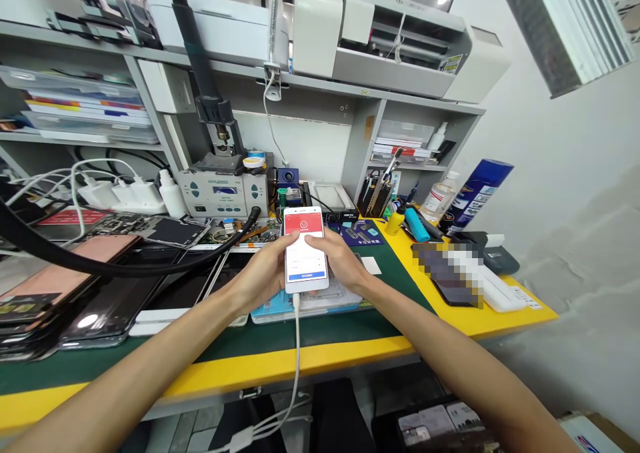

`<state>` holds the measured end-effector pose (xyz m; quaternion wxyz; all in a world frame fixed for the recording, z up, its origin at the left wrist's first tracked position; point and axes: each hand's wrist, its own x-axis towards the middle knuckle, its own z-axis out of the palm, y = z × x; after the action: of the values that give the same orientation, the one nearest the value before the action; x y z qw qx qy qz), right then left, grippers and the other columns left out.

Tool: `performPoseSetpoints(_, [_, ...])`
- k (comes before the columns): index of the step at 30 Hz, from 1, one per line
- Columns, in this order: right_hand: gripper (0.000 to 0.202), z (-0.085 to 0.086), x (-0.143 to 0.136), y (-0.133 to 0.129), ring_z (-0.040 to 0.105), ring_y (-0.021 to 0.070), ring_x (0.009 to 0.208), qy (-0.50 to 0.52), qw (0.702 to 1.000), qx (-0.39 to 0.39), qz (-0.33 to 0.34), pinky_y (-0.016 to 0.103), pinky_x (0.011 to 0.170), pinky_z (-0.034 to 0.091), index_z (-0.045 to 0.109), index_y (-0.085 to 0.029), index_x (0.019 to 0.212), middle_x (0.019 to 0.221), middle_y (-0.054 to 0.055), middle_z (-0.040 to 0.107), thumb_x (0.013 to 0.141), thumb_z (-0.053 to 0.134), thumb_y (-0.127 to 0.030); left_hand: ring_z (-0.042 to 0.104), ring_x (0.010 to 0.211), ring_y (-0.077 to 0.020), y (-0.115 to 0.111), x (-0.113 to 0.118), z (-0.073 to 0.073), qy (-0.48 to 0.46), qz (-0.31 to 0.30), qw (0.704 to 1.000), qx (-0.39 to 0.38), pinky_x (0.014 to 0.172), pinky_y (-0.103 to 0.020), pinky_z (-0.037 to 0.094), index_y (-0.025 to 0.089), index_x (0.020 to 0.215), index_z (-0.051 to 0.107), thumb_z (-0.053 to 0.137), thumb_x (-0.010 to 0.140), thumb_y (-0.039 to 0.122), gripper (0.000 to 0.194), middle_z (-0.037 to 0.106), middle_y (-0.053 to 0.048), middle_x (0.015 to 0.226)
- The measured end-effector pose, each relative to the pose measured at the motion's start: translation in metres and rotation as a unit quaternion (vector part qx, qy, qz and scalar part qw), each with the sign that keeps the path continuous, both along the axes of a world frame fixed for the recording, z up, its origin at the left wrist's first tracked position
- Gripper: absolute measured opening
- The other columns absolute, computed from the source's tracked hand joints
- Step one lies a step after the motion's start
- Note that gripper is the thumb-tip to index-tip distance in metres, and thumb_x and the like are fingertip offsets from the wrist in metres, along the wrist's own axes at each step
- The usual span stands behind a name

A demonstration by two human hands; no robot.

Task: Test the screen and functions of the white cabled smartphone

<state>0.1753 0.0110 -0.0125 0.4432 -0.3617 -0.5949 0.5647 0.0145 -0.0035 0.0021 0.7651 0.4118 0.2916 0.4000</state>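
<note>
A white smartphone (pixel 305 256) is held upright between both hands above the middle of the bench, its lit screen showing a red band with a face icon and a blue bar at the bottom. My left hand (pixel 263 269) grips its left edge, thumb over the screen. Along the right edge my right hand (pixel 345 259) is closed on it too, with that thumb on the glass. From the phone's lower end a white charging cable (pixel 297 353) runs down past the bench edge. Under the phone lies a clear and blue plastic case or tray (pixel 273 309), partly hidden.
Stacked phones and screens (pixel 115 299) cover the left side. Behind them stands a hot-air rework station (pixel 220 193), its black hose (pixel 150 269) arching across. At right are a blue spray can (pixel 475 196), a clear bottle (pixel 439 196) and a dark phone (pixel 445 279). A shelf carries a large machine (pixel 395 66).
</note>
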Motion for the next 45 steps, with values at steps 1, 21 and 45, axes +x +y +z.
performPoseSetpoints(1, [0.026,-0.0003,-0.0001,0.0002,0.063,0.0174,0.060,0.002,1.000,0.004,0.000,0.029,0.058,0.049,0.061,-0.019,0.103,0.074,0.001,0.068,0.088,0.059,-0.040,0.072,0.089,-0.0294,0.0001,-0.0003,-0.0003,0.001,-0.001,1.000,0.003,0.065,-0.039,0.062,0.012,0.142,0.049,0.045,0.099,0.029,0.046,0.071,-0.017,0.112])
performPoseSetpoints(21, [0.024,0.0017,-0.0018,-0.0011,0.065,0.0180,0.058,-0.017,1.000,0.009,0.005,0.028,0.049,0.051,0.058,-0.020,0.103,0.075,0.000,0.068,0.086,0.062,-0.036,0.070,0.091,-0.0308,0.0037,-0.0037,-0.0064,0.012,-0.003,1.000,0.015,0.066,-0.043,0.062,0.011,0.130,0.059,0.052,0.096,0.031,0.040,0.071,-0.018,0.110])
performPoseSetpoints(45, [0.024,0.0062,-0.0043,-0.0042,0.065,0.0169,0.059,-0.035,0.999,-0.006,-0.001,0.026,0.047,0.051,0.058,-0.020,0.104,0.078,0.002,0.070,0.084,0.064,-0.031,0.069,0.093,-0.0331,0.0046,-0.0044,-0.0076,0.010,-0.007,1.000,0.020,0.063,-0.046,0.062,0.010,0.131,0.058,0.045,0.099,0.034,0.042,0.069,-0.019,0.113])
